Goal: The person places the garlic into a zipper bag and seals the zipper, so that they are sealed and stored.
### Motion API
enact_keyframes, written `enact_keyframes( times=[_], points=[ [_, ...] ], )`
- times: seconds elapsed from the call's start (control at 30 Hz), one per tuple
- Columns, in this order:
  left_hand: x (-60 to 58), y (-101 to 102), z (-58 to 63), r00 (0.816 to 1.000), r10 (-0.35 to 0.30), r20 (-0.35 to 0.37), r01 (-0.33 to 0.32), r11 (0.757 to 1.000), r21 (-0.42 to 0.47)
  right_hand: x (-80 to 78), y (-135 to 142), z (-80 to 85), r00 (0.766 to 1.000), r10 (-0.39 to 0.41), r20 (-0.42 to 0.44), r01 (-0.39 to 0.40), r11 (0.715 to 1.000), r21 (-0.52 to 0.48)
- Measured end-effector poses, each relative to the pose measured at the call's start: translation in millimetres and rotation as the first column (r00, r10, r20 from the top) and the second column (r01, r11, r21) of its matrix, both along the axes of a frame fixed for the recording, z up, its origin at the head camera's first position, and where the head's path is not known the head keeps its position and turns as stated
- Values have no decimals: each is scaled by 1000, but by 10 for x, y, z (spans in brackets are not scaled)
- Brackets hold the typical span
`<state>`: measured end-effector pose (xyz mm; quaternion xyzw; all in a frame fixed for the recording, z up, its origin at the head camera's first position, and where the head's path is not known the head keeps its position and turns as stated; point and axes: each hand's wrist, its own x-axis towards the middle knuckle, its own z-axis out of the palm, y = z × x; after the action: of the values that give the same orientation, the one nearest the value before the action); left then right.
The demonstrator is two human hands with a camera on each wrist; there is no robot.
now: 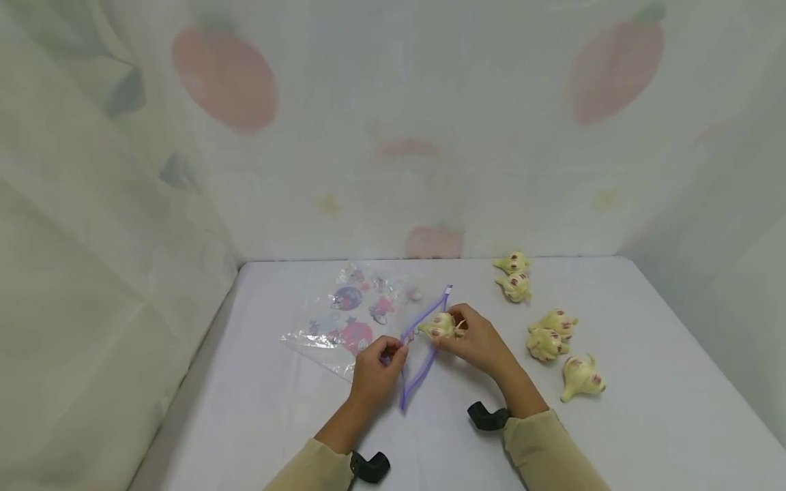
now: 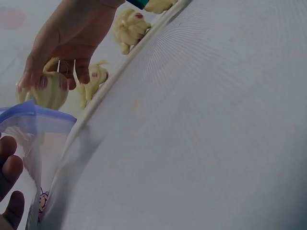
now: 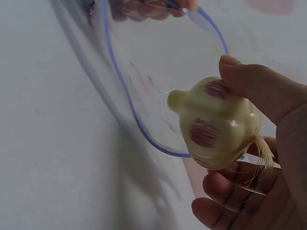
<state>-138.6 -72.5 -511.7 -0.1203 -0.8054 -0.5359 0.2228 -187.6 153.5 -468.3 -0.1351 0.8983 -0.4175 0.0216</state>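
A clear zip bag (image 1: 325, 341) with a purple zip edge and printed pink and blue pictures lies on the table, its mouth spread apart. My left hand (image 1: 376, 368) pinches one side of that mouth. In my right hand (image 1: 482, 342) I hold a garlic bulb (image 3: 216, 124), pale yellow with purple streaks and a tuft of root fibres, between thumb and fingers. The bulb is right at the bag's opening, stem end pointing into it. In the left wrist view the purple zip edge (image 2: 48, 113) stands just below the held bulb.
Several more garlic bulbs lie to the right: two at the back (image 1: 514, 286), a touching pair (image 1: 546, 343) in the middle, and a single bulb (image 1: 581, 377) nearer me. The white table (image 1: 663, 409) meets a printed curtain (image 1: 344, 136) behind.
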Motion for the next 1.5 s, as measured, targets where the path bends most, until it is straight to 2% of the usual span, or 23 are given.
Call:
enact_keyframes(
  times=[0.1,0.27,0.5,0.63,0.83,1.0,1.1,1.23,1.33,1.5],
  points=[
    [-3,1,-15,1000,-13,-5,13,1000,2,9,-64,-42,999,14,-41,-13,1000,23],
    [-11,6,3,998,-47,38,47,999,14,15,-110,-77,995,35,-98,-33,999,27],
    [-9,3,-12,998,-43,47,42,999,22,21,-185,-150,985,93,-147,-82,994,74],
    [-25,5,-2,999,-48,25,47,999,27,21,-211,-153,986,75,-151,-67,996,59],
    [-26,2,2,998,-60,20,59,998,27,41,-219,-139,984,54,-171,-60,998,-34],
    [-2,-5,-18,997,-79,26,78,996,33,68,-259,-165,988,-5,-157,-6,997,-72],
    [12,0,-15,995,-91,43,89,995,45,88,-280,-181,984,-13,-176,-1,997,-82],
    [15,8,-5,994,-95,62,91,994,53,105,-291,-208,972,36,-234,-62,993,-103],
    [20,6,5,993,-91,69,88,995,48,118,-297,-219,969,99,-228,-124,988,-95],
    [24,2,6,994,-91,61,89,995,42,151,-326,-200,961,190,-202,-195,981,-9]
  ],
)
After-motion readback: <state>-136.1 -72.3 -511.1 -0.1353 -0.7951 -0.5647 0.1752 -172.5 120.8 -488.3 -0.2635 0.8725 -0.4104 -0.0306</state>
